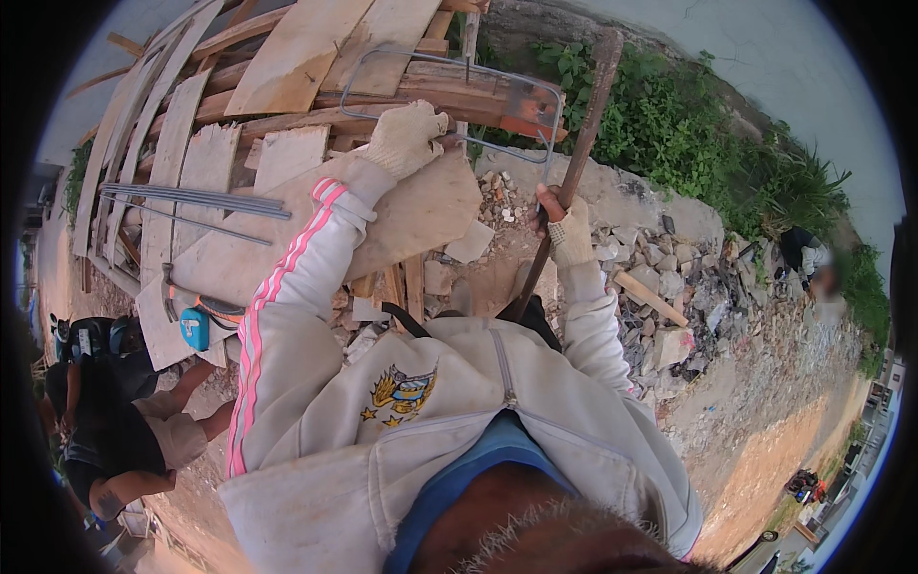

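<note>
My left hand [406, 139], in a cream knitted glove, is closed around the near side of a thin grey metal rod bent into a large rectangle [459, 63]. The rectangle lies over a wooden beam [454, 91] with a rusty orange patch at its end. Gloved with bare fingertips, my right hand [566, 228] grips a long brown bar [585, 134], which slants from my waist up to the far side. One end of the bent rod comes down close to the right fingers; whether they touch it I cannot tell. A plywood board [411, 215] lies under my left forearm.
Straight grey rods [196, 201], a hammer [169, 287] and a blue tape measure [194, 329] lie on boards at left. Rubble [669, 277] covers the right, with green plants [669, 124] behind. One person [124, 411] is at left, another [811, 256] at far right.
</note>
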A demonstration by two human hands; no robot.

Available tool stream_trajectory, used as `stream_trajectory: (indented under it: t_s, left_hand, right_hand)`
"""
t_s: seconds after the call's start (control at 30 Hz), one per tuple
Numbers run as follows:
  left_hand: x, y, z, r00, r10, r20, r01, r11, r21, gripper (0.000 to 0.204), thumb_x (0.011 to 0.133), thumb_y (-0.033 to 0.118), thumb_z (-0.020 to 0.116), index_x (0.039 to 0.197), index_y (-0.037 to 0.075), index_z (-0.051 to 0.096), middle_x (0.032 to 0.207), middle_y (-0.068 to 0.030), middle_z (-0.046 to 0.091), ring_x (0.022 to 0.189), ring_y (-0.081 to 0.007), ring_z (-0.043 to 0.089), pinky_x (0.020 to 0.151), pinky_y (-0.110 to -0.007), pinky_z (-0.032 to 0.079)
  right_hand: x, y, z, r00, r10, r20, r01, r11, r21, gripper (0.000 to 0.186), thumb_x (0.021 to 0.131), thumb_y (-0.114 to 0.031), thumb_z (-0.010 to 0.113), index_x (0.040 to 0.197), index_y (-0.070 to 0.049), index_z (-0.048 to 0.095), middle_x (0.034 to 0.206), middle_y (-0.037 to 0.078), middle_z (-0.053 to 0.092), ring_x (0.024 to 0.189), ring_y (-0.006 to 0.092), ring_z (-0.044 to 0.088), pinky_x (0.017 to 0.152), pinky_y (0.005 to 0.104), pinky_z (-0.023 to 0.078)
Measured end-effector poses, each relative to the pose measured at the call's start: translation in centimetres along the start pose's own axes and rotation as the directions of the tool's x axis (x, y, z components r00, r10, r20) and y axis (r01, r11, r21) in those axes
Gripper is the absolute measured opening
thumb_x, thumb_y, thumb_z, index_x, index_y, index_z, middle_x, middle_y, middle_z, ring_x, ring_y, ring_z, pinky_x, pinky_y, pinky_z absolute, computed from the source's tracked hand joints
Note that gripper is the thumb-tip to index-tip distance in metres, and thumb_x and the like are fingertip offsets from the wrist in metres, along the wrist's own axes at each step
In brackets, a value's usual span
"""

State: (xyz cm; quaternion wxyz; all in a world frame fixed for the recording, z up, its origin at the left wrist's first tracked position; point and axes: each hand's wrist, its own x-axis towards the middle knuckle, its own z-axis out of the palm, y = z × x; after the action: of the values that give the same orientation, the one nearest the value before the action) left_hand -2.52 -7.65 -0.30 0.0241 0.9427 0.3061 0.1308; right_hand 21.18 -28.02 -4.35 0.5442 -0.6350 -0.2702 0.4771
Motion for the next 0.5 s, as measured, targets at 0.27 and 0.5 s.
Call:
stream_trajectory:
  t_s: [0.27, 0.5]
  left_hand:
    - [-1.3, 0.5, -0.7, 0.996, 0.009, -0.088, -0.008, 1.0, 0.01, 0.025, 0.086, 0.027, 0.072, 0.107, 0.014, 0.071, 0.093, -0.0145, 0.065, 0.096, -0.0366, 0.065, 0.078, -0.051, 0.053]
    - [0.3, -3.0, 0.1, 0.895, -0.289, -0.34, 0.325, 0.944, 0.053, 0.044, 0.086, 0.046, 0.074, 0.107, 0.008, 0.072, 0.096, -0.0162, 0.069, 0.103, -0.0387, 0.065, 0.089, -0.049, 0.053]
  right_hand:
    - [0.1, 1.4, 0.3, 0.999, 0.03, 0.036, -0.03, 1.0, 0.001, 0.038, 0.097, -0.04, 0.072, 0.099, -0.003, 0.062, 0.073, 0.006, 0.066, 0.055, 0.0117, 0.062, 0.046, 0.0234, 0.043]
    - [0.1, 1.6, 0.7, 0.999, 0.02, 0.035, -0.019, 1.0, -0.013, 0.036, 0.098, -0.038, 0.071, 0.091, -0.004, 0.063, 0.069, 0.005, 0.066, 0.053, 0.011, 0.061, 0.045, 0.0238, 0.043]
